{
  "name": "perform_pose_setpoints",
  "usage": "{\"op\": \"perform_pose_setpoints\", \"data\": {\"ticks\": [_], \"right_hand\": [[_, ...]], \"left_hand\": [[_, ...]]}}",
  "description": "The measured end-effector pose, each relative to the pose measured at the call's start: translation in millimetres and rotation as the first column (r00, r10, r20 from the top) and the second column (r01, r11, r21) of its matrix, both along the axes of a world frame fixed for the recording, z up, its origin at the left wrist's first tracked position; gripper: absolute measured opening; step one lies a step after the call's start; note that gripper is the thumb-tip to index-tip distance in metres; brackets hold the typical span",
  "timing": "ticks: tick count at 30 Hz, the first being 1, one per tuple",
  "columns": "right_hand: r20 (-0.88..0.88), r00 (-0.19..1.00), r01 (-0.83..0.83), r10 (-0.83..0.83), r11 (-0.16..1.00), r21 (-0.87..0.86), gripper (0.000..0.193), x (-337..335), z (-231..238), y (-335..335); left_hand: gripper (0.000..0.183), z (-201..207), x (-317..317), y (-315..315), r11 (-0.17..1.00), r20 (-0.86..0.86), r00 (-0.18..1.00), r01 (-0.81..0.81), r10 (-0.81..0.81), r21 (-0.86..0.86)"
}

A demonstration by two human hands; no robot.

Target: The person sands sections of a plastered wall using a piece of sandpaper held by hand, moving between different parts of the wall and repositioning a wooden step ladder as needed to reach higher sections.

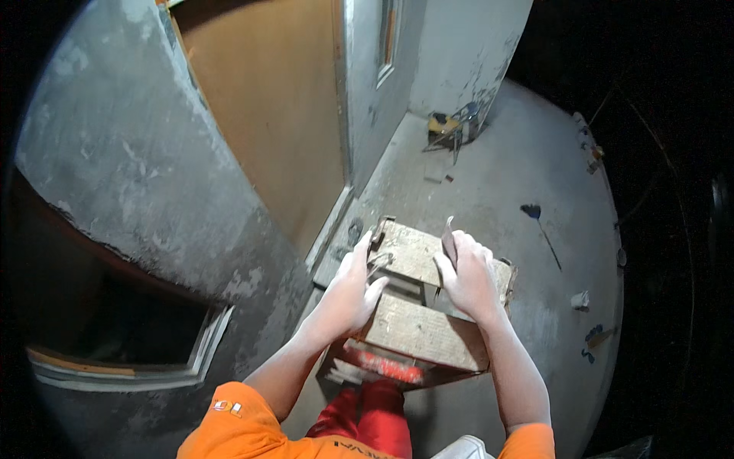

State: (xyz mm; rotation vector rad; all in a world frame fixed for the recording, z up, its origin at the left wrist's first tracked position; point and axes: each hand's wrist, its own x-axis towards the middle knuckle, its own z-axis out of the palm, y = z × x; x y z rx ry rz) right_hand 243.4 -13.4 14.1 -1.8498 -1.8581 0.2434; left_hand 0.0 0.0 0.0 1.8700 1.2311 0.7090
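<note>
Below me stands a wooden step stand with worn, dusty planks (420,330). My left hand (350,300), whitened with dust, is by the stand's left side. Its fingers are stretched forward and the thumb stands apart. A dark bent metal piece (382,226) and thin wire-like bits (379,264) lie beside its fingers; contact is unclear. Above the upper plank (409,251), my right hand (472,281) is closed on a thin, flat, greyish scraper-like piece (449,239). The fingers hide its lower part.
A plastered wall with a window (153,375) and a brown door (267,115) stand at the left. A small stand with a yellowish item (443,126) is by the far wall. On the floor at right lie a dark-headed broom (544,229) and a white container (581,300).
</note>
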Motion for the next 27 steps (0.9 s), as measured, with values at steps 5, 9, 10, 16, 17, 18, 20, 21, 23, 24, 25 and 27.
{"op": "perform_pose_setpoints", "data": {"ticks": [5,9,10,16,17,18,20,21,23,24,25,27], "right_hand": [[0.009,1.000,-0.009,0.009,1.000,-0.005,0.027,-2,2,-5],[0.022,0.999,-0.044,0.042,0.996,0.074,0.025,-7,-1,-6],[0.060,0.998,-0.027,0.024,0.998,0.052,0.026,-4,-1,-6],[0.126,0.992,0.012,-0.015,1.000,0.021,0.035,4,-5,-15],[0.153,0.988,0.019,-0.022,1.000,0.023,0.036,3,-8,-14],[0.193,0.980,0.028,-0.045,0.995,0.093,0.038,1,-13,-11],[0.227,0.974,0.008,-0.019,0.999,0.050,0.038,0,-8,-10],[0.242,0.970,-0.004,0.002,1.000,0.007,0.039,-1,-10,-12],[0.215,0.976,-0.009,0.021,0.998,-0.055,0.040,-1,-11,-19],[0.203,0.979,-0.002,0.015,0.998,-0.064,0.040,0,-5,-20],[0.191,0.981,0.005,0.009,0.997,-0.072,0.040,1,0,-21],[0.160,0.986,-0.051,0.050,0.999,0.005,0.037,-1,1,-29]], "left_hand": [[0.076,7,-3,-3,1.000,-0.065,0.998,0.003,-0.002,0.015],[0.074,4,-12,3,0.996,-0.002,1.000,0.027,-0.027,0.084],[0.075,9,-8,1,0.999,-0.033,0.999,0.016,-0.015,0.029],[0.078,3,2,0,0.999,0.010,0.999,0.052,-0.052,-0.011],[0.078,-1,1,2,0.998,0.016,0.998,0.057,-0.057,-0.008],[0.079,-1,-2,6,0.998,0.019,0.998,0.059,-0.059,0.011],[0.082,3,-5,7,0.997,0.002,0.998,0.065,-0.065,0.034],[0.083,0,-5,4,0.998,-0.002,0.998,0.058,-0.058,0.011],[0.083,-3,-1,-3,0.999,-0.010,0.999,0.042,-0.042,-0.032],[0.082,5,1,-4,0.998,0.004,0.999,0.043,-0.043,-0.055],[0.082,6,0,-2,0.998,-0.009,0.999,0.052,-0.053,-0.044],[0.081,2,-5,0,0.998,-0.035,0.997,0.067,-0.068,-0.019]]}}
